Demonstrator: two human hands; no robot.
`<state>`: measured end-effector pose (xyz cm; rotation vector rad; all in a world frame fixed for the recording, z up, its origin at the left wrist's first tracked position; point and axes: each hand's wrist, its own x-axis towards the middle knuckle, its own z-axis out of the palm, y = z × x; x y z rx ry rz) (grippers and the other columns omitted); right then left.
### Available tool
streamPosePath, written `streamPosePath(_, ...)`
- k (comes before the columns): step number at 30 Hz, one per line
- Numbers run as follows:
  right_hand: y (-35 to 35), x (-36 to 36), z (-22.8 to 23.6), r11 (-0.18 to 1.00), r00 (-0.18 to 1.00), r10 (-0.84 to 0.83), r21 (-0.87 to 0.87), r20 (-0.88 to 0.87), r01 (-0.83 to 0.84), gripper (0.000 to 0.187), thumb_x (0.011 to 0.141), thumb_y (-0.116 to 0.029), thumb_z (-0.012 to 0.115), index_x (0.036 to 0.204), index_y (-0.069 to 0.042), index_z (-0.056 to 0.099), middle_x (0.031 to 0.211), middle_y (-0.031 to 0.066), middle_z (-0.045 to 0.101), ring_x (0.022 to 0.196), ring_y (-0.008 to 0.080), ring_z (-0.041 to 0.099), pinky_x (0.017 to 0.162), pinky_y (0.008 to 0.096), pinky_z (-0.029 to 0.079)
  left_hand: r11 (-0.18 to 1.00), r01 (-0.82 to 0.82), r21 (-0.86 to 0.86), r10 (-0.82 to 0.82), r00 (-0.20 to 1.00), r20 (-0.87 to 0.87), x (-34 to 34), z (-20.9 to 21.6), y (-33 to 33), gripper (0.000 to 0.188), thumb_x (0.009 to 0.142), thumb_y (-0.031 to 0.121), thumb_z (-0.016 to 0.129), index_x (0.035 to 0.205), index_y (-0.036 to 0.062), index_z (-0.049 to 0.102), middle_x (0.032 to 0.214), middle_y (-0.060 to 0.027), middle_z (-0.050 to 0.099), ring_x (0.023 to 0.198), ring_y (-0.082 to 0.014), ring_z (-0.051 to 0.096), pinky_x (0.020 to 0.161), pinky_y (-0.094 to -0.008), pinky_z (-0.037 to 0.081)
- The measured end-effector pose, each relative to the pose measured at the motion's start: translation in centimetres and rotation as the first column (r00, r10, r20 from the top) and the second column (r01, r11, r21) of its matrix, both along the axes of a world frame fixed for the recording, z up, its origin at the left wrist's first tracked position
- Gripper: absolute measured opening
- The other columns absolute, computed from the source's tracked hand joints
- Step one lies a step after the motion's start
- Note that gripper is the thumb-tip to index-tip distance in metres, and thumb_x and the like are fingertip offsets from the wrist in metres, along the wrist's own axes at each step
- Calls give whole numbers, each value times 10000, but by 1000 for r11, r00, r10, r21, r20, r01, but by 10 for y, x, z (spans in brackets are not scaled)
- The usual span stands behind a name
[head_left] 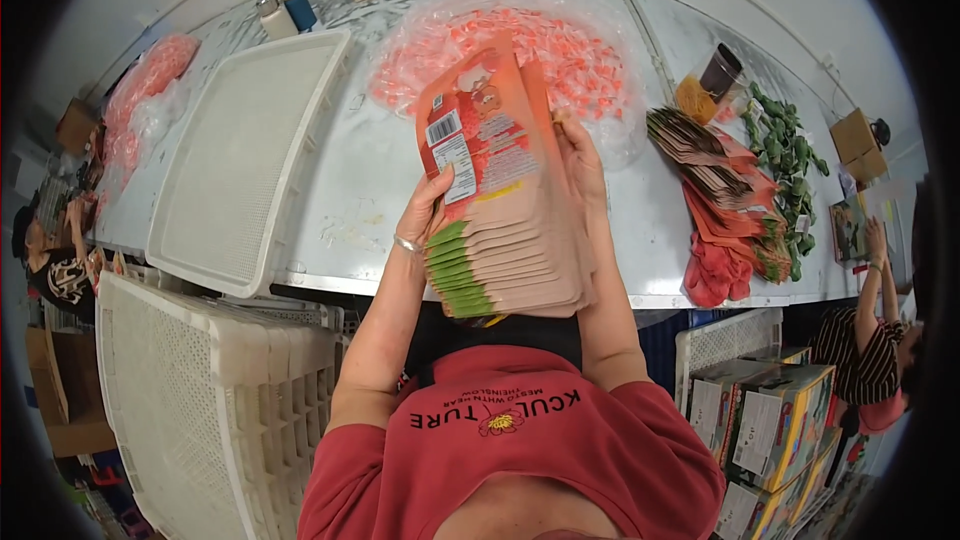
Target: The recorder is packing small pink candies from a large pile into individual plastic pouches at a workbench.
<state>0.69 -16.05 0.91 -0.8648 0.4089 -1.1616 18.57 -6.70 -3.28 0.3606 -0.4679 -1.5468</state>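
A thick fanned stack of printed packaging bags (pixel 520 260), orange-red with beige and green edges, is held in front of my chest over the table's near edge. My left hand (pixel 425 208) is closed on the stack's left side, its thumb lying over the front bag. On the other side, my right hand (pixel 582 162) grips the stack's right edge, with part of its fingers hidden behind the bags. Beyond the stack, a clear plastic bag full of small pink-orange packets (pixel 590 65) is spread on the table.
A white plastic tray (pixel 240 160) lies on the table (pixel 350 230) at left, above stacked white crates (pixel 170 390). At right are more bags (pixel 715 190), a red bundle (pixel 715 278) and small green packets (pixel 795 160). Boxes (pixel 765 430) stand below. Two other people are at the sides.
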Motion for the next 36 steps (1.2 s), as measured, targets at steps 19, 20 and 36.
streamPosePath(19,-115,-124,42,864,728,-315,-502,-609,-46,160,839,-203,610,863,-45,615,652,-7,563,525,83,511,506,236,429,993,-106,52,71,886,459,34,-10,54,654,814,85,553,1384,43,236,1252,-109,470,1110,-234,505,944,-369,426)
streamPosePath(20,-107,-139,47,770,400,-431,-561,-809,-304,176,833,-202,611,876,-31,615,658,0,572,526,88,524,493,242,433,987,-161,25,125,850,512,55,0,58,694,801,71,573,1398,66,219,1264,-103,457,1120,-250,491,959,-382,411)
streamPosePath(36,-355,-393,45,629,-389,-756,-749,-527,-207,393,711,-129,569,1102,-108,606,1168,195,532,1101,313,504,924,360,414,811,-502,-301,-151,-676,721,81,60,15,785,737,-23,541,1412,64,150,1004,-311,569,855,-467,554,736,-488,442)
